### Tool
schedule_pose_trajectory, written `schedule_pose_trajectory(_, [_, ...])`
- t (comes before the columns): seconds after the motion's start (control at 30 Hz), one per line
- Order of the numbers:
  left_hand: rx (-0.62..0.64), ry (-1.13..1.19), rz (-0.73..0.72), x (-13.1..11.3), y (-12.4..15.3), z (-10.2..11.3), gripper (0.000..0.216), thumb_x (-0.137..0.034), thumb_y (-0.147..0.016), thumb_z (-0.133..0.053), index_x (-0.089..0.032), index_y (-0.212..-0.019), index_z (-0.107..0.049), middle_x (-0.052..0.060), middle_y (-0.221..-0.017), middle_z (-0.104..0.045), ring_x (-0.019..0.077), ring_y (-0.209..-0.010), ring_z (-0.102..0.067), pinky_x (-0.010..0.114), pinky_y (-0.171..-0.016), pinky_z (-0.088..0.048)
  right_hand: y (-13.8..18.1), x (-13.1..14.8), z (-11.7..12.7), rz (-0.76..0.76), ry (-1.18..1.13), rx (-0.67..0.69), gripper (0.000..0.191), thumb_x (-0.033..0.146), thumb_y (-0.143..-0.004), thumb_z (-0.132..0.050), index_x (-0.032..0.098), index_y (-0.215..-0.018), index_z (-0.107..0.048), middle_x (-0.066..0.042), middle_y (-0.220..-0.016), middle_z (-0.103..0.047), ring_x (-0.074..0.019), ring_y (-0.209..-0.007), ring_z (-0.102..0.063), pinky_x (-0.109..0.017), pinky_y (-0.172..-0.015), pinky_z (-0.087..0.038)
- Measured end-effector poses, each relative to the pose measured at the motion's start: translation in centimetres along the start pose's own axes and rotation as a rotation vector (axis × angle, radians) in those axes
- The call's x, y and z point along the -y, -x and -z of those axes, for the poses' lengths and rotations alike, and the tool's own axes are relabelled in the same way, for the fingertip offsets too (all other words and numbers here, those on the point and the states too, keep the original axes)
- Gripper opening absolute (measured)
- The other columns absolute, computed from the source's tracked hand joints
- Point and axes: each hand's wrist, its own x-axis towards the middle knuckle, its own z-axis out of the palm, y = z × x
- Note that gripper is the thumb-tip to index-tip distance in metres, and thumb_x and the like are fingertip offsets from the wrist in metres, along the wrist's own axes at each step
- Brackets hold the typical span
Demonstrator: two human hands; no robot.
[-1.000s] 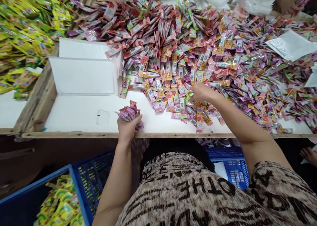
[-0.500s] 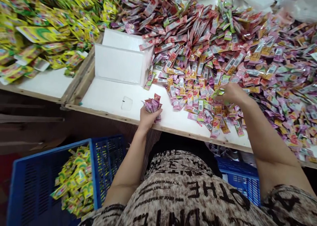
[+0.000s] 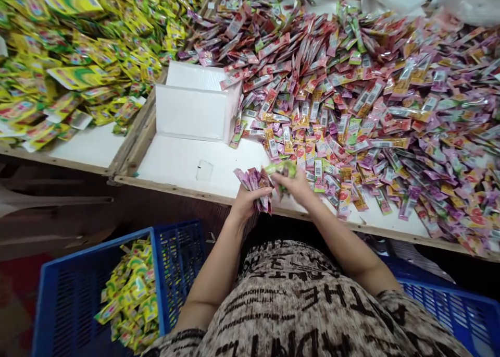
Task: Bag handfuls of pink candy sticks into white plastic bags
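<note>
My left hand (image 3: pixel 247 200) is closed round a bunch of purple and red candy packets (image 3: pixel 254 182), just above the table's front edge. Close beside it on the right, my right hand (image 3: pixel 295 186) pinches green stick packets (image 3: pixel 284 168), whose near ends are partly hidden by the fingers. The two hands almost meet. Beyond them a large heap of pink, orange and purple packets (image 3: pixel 308 107) spreads over the white tabletop (image 3: pixel 175 161). Single packets lie loose along the heap's near side.
A white box (image 3: pixel 191 112) stands left of the heap. Past a wooden divider (image 3: pixel 135 130) lies a pile of yellow-green packets (image 3: pixel 97 49). Below, a blue crate (image 3: pixel 47 289) holds yellow packets (image 3: pixel 133 289); another blue crate (image 3: pixel 461 307) sits at the lower right.
My right hand has come from the heap leftward to my left hand, bringing green packets. My left hand, still holding its bunch, has shifted slightly right and down in the view.
</note>
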Motion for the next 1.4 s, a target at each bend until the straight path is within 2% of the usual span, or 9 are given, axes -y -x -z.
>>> schedule_pose_trajectory(0.23, [-0.006,0.127,0.05,0.7,1.3,-1.0,0.051,-0.025,-0.058,-0.083,-0.023,-0.106,-0.067,0.005,-0.113,-0.073,0.0278,-0.112,-0.067,0.04,-0.099,-0.054,0.9,-2.7,-3.6,0.204,0.008,-0.019,0.054,0.063,-0.084,-0.06,0.026,-0.122,-0.052,-0.004,-0.109,-0.066,-0.0208,-0.101,-0.064,-0.035,-0.092,-0.052])
schedule_pose_trajectory(0.5, [0.052,0.13,0.13,-0.6,1.1,-1.3,0.063,-0.019,-0.053,-0.085,-0.023,-0.113,-0.064,0.005,-0.109,-0.073,0.0283,-0.11,-0.069,0.037,-0.09,-0.058,-0.3,0.0,-2.2,0.4,0.98,0.026,0.068,0.064,-0.093,-0.045,0.019,-0.143,-0.047,-0.017,-0.145,-0.047,-0.0367,-0.138,-0.032,-0.059,-0.113,-0.021])
schedule_pose_trajectory(0.67, [0.063,0.032,0.175,-2.2,0.6,-0.6,0.07,-0.017,-0.056,-0.086,-0.022,-0.12,-0.061,0.003,-0.088,-0.073,0.0235,-0.072,-0.073,0.036,-0.068,-0.061,-2.4,1.6,1.1,0.273,0.779,0.073,0.061,0.065,-0.098,-0.028,0.023,-0.131,-0.057,-0.01,-0.12,-0.064,-0.0255,-0.108,-0.059,-0.042,-0.095,-0.044])
schedule_pose_trajectory(0.8, [-0.091,0.049,0.071,-3.8,-1.0,1.9,0.063,-0.015,-0.054,-0.083,-0.019,-0.114,-0.063,0.0,-0.076,-0.07,0.0215,-0.065,-0.071,0.034,-0.06,-0.061,-4.5,1.7,6.3,0.106,0.833,-0.558,0.051,0.06,-0.095,-0.04,0.018,-0.114,-0.061,-0.01,-0.1,-0.067,-0.0237,-0.091,-0.061,-0.036,-0.084,-0.046])
schedule_pose_trajectory(0.87, [-0.199,0.074,0.05,-4.1,-2.0,3.4,0.046,-0.016,-0.053,-0.081,-0.015,-0.096,-0.066,0.0,-0.069,-0.067,0.0201,-0.062,-0.069,0.033,-0.057,-0.061,-5.2,1.4,8.3,0.041,0.977,-0.66,0.041,0.055,-0.085,-0.058,0.017,-0.099,-0.064,-0.011,-0.096,-0.067,-0.0259,-0.092,-0.06,-0.037,-0.084,-0.046])
schedule_pose_trajectory(1.0, [-0.204,0.16,0.051,-3.5,-3.0,5.3,0.027,-0.017,-0.055,-0.08,-0.014,-0.077,-0.064,0.001,-0.069,-0.066,0.017,-0.063,-0.067,0.032,-0.061,-0.061,-5.6,1.3,10.9,0.136,0.876,-0.578,0.029,0.047,-0.088,-0.053,0.019,-0.084,-0.06,-0.007,-0.09,-0.066,-0.0206,-0.084,-0.06,-0.031,-0.077,-0.047])
schedule_pose_trajectory(1.13, [-0.116,0.221,0.021,-3.2,-2.9,5.6,0.028,-0.016,-0.06,-0.079,-0.017,-0.085,-0.066,0.0,-0.076,-0.067,0.0174,-0.072,-0.069,0.037,-0.075,-0.062,-7.0,3.0,12.9,0.119,0.707,-0.595,0.036,0.043,-0.096,-0.035,0.018,-0.115,-0.052,-0.008,-0.097,-0.066,-0.0167,-0.077,-0.061,-0.027,-0.069,-0.047])
schedule_pose_trajectory(1.3, [-0.147,0.187,0.064,-3.4,-3.0,5.4,0.039,-0.015,-0.058,-0.078,-0.017,-0.095,-0.066,0.001,-0.078,-0.068,0.0179,-0.07,-0.068,0.038,-0.074,-0.062,-10.2,4.2,12.7,-0.066,1.083,-0.6,0.055,0.053,-0.081,-0.061,0.012,-0.117,-0.057,-0.017,-0.107,-0.067,-0.026,-0.093,-0.063,-0.033,-0.077,-0.049])
schedule_pose_trajectory(1.4, [-0.145,0.191,0.057,-3.4,-2.9,5.5,0.041,-0.016,-0.057,-0.078,-0.018,-0.096,-0.065,0.001,-0.078,-0.067,0.0188,-0.071,-0.069,0.039,-0.073,-0.062,-10.8,4.2,12.5,-0.083,1.226,-0.523,0.039,0.045,-0.078,-0.064,0.014,-0.101,-0.065,-0.015,-0.101,-0.07,-0.0285,-0.095,-0.064,-0.035,-0.081,-0.048])
